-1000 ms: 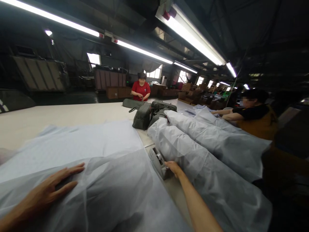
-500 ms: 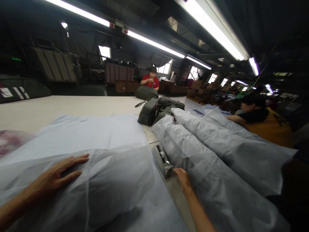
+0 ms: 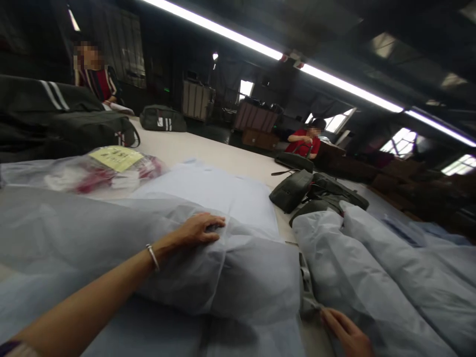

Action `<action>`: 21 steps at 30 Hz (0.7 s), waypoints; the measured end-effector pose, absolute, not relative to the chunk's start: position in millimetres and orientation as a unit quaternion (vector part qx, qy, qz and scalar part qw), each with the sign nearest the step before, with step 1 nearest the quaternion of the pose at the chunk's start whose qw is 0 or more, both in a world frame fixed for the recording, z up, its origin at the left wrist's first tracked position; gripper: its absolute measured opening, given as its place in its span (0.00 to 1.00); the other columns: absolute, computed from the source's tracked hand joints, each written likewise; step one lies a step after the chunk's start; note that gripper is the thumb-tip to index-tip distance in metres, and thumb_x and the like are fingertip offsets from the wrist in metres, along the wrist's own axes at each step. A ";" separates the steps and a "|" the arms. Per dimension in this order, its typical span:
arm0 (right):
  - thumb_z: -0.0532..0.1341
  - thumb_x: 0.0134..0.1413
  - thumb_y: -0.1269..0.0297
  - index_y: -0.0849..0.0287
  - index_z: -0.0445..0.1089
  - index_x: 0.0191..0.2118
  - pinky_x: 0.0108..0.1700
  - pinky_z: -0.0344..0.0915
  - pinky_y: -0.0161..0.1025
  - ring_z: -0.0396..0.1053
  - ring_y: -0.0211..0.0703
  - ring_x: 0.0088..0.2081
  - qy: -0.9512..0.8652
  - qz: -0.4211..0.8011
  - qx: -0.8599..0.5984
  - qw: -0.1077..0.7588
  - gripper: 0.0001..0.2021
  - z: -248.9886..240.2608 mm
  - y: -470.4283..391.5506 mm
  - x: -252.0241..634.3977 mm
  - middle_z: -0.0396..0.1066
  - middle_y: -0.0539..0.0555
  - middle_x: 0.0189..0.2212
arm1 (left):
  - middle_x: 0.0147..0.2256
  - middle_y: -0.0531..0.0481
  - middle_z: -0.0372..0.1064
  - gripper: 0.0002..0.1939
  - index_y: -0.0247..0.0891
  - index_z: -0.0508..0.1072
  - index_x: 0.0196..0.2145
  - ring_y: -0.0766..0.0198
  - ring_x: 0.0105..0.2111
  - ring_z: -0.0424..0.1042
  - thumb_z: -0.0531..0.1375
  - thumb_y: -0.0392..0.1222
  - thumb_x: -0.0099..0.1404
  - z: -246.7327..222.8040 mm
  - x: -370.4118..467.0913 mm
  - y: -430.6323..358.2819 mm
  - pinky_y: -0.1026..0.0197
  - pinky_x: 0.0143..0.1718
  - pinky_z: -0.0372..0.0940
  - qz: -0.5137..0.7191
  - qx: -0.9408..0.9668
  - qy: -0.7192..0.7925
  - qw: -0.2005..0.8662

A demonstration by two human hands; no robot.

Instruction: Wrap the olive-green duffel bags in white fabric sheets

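My left hand (image 3: 204, 229) rests on a bundle wrapped in thin whitish sheeting (image 3: 256, 277), thumb and fingers apart. The bundle lies on a pale blue-white sheet (image 3: 219, 191) spread over the table. At the lower right, my right hand (image 3: 345, 331) pinches what looks like the tape end at the front of a grey tape dispenser (image 3: 308, 297). The dispenser stands between that bundle and another wrapped bundle (image 3: 342, 263).
A clear bag with red and white items (image 3: 111, 173) and a yellow label lies left. Dark bags stand at the far left (image 3: 74, 129) and beyond the dispenser (image 3: 293, 191). One person (image 3: 100, 82) is at the far left, another in red (image 3: 307, 144) across the table (image 3: 208, 148).
The view has swung left, bringing the labelled bag and another person into sight. My left hand's fingers are more bent on the bundle. My right hand has closed at the dispenser's front.
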State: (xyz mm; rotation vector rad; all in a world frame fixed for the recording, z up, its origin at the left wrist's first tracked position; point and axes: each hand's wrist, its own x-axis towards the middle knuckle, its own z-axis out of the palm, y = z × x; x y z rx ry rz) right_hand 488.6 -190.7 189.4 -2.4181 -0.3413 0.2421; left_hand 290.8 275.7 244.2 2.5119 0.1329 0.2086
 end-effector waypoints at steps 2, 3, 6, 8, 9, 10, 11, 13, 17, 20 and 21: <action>0.60 0.45 0.41 0.48 0.78 0.32 0.40 0.73 0.41 0.77 0.54 0.39 -0.238 0.143 -0.899 0.340 0.18 244.4 -148.1 472.4 0.79 0.54 0.33 | 0.59 0.52 0.65 0.22 0.46 0.70 0.53 0.57 0.56 0.65 0.60 0.45 0.60 242.2 290.5 275.1 0.51 0.63 0.51 0.086 0.944 0.050 0.314; 0.61 0.47 0.42 0.50 0.77 0.32 0.41 0.72 0.39 0.76 0.52 0.38 -0.294 0.160 -0.887 0.318 0.18 272.6 -120.8 459.8 0.79 0.53 0.32 | 0.59 0.52 0.65 0.22 0.46 0.70 0.52 0.56 0.56 0.66 0.60 0.44 0.60 240.9 290.3 274.8 0.51 0.63 0.51 0.089 0.943 0.048 0.316; 0.61 0.55 0.51 0.55 0.76 0.32 0.42 0.68 0.35 0.73 0.44 0.37 -0.472 0.206 -0.820 0.249 0.13 340.3 -29.2 414.8 0.77 0.51 0.32 | 0.58 0.52 0.66 0.21 0.46 0.71 0.51 0.56 0.53 0.68 0.60 0.43 0.60 236.6 290.6 274.0 0.51 0.61 0.53 0.104 0.942 0.041 0.316; 0.62 0.55 0.57 0.56 0.75 0.31 0.39 0.65 0.33 0.72 0.40 0.34 -0.551 0.225 -0.778 0.202 0.09 361.2 27.1 389.0 0.76 0.49 0.30 | 0.56 0.52 0.68 0.20 0.47 0.71 0.51 0.56 0.51 0.69 0.61 0.44 0.60 234.1 290.8 274.0 0.52 0.60 0.54 0.117 0.942 0.035 0.312; 0.62 0.55 0.59 0.56 0.75 0.31 0.38 0.64 0.32 0.71 0.38 0.32 -0.579 0.236 -0.762 0.169 0.08 364.1 51.1 379.7 0.76 0.48 0.29 | 0.55 0.52 0.69 0.20 0.47 0.71 0.51 0.55 0.51 0.69 0.61 0.44 0.60 233.1 290.7 274.0 0.52 0.59 0.55 0.124 0.942 0.031 0.309; 0.63 0.54 0.60 0.56 0.76 0.31 0.35 0.63 0.32 0.70 0.38 0.30 -0.597 0.240 -0.754 0.128 0.07 363.2 71.9 373.4 0.76 0.48 0.28 | 0.54 0.51 0.70 0.20 0.47 0.71 0.51 0.55 0.50 0.70 0.61 0.44 0.60 232.3 290.4 274.0 0.52 0.58 0.56 0.129 0.942 0.027 0.307; 0.63 0.53 0.61 0.56 0.76 0.31 0.34 0.61 0.32 0.70 0.37 0.29 -0.611 0.237 -0.751 0.080 0.06 359.6 89.6 370.0 0.76 0.48 0.27 | 0.53 0.51 0.71 0.20 0.47 0.71 0.51 0.54 0.49 0.70 0.61 0.45 0.60 231.7 290.1 273.9 0.52 0.57 0.57 0.135 0.942 0.023 0.306; 0.65 0.51 0.61 0.55 0.77 0.30 0.31 0.58 0.33 0.70 0.39 0.28 -0.621 0.203 -0.757 -0.026 0.05 349.3 116.3 370.2 0.76 0.49 0.26 | 0.52 0.50 0.72 0.19 0.46 0.70 0.51 0.53 0.49 0.70 0.60 0.46 0.61 230.7 289.5 273.5 0.51 0.56 0.58 0.146 0.941 0.015 0.304; 0.66 0.50 0.60 0.55 0.78 0.29 0.29 0.55 0.35 0.71 0.43 0.30 -0.605 0.139 -0.765 -0.174 0.06 337.2 144.0 380.8 0.76 0.53 0.25 | 0.49 0.49 0.73 0.17 0.46 0.71 0.49 0.52 0.48 0.70 0.60 0.45 0.61 228.7 289.2 272.3 0.49 0.55 0.58 0.165 0.938 0.007 0.306; 0.67 0.48 0.59 0.55 0.79 0.28 0.28 0.53 0.35 0.71 0.42 0.28 -0.594 0.152 -0.767 -0.189 0.06 337.1 152.1 384.8 0.76 0.52 0.24 | 0.47 0.48 0.74 0.17 0.45 0.71 0.48 0.52 0.47 0.71 0.61 0.43 0.60 229.0 288.7 271.8 0.49 0.55 0.58 0.171 0.936 0.001 0.309; 0.68 0.47 0.59 0.55 0.79 0.28 0.27 0.53 0.35 0.70 0.42 0.27 -0.591 0.159 -0.769 -0.183 0.06 337.2 153.6 385.7 0.75 0.52 0.23 | 0.46 0.49 0.74 0.17 0.45 0.71 0.47 0.52 0.46 0.71 0.61 0.43 0.60 229.7 288.2 271.7 0.49 0.55 0.58 0.172 0.935 -0.002 0.310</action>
